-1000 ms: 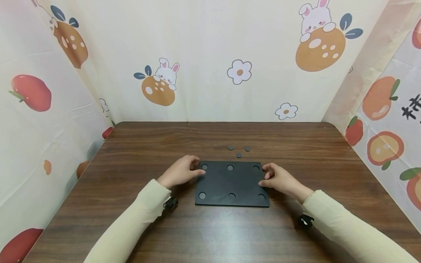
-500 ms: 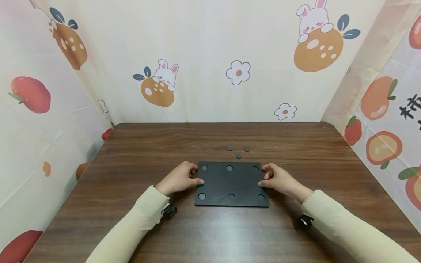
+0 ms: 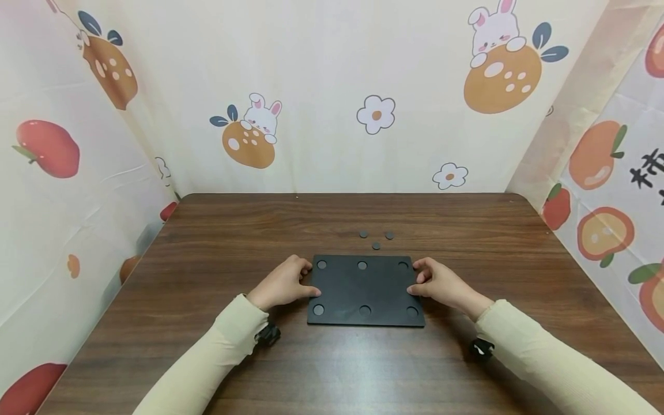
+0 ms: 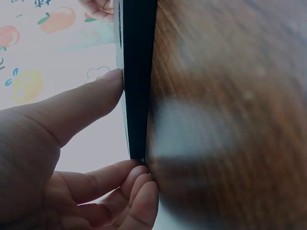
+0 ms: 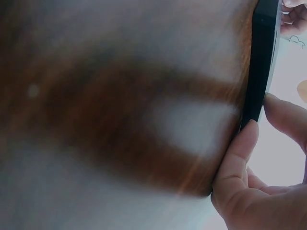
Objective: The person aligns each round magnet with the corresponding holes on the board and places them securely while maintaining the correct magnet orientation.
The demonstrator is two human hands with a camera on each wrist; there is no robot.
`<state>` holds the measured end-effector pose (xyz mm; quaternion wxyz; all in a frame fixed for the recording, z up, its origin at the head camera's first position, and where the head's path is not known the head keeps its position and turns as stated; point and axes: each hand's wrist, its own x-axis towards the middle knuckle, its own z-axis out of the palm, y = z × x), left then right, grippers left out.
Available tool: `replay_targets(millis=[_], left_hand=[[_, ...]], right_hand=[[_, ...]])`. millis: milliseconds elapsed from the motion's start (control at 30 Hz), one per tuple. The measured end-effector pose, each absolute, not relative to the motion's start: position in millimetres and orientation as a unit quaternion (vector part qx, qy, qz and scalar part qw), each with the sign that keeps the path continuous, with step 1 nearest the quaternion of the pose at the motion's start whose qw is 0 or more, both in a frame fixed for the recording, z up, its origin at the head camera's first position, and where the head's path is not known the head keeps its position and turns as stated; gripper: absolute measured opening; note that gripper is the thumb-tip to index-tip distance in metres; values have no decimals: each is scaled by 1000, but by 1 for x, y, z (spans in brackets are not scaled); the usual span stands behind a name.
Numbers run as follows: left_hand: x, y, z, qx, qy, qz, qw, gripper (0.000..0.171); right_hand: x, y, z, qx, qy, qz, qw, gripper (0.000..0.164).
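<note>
Head view: we take the black plate as landmark; it lies flat at the middle of the tabletop, a brown surface with wood grain running side to side. On the near side of the plate, the wood carries a pale, glossy patch of reflected light. Six round recesses line the plate's far and near edges, three per row; some look lighter grey, and we cannot tell whether anything sits in them. Just beyond the plate we count three small dark discs, apart from one another.

Left hand: pinches the plate's left edge, thumb on the upper face, fingers curled at the side. Right hand: same pinch at the right edge, thumb and fingers close together. Both wrist views show the plate's dark rim between thumb and fingers; the wood there is blurred.

Room: well behind the plate we note a cream backdrop printed with rabbits, orange fruit and flowers. Left of it hangs a pale sheet with red fruit; right of it, a fruit-print sheet with dark lettering.
</note>
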<state>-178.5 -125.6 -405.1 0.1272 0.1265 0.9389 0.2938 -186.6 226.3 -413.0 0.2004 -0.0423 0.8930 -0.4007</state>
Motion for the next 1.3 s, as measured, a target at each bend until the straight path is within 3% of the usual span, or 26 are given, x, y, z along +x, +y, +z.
replay_targets(millis=[733, 1033, 1300], left_hand=[[-179, -126, -406, 118, 937, 302, 127, 59], [-180, -126, -407, 119, 937, 302, 126, 58], [-180, -127, -407, 123, 936, 302, 129, 57]], right_hand=[[-188, 232, -404, -32, 887, -411, 208, 59], [-197, 236, -396, -88, 907, -392, 125, 41], [-211, 229, -381, -120, 925, -359, 38, 37]])
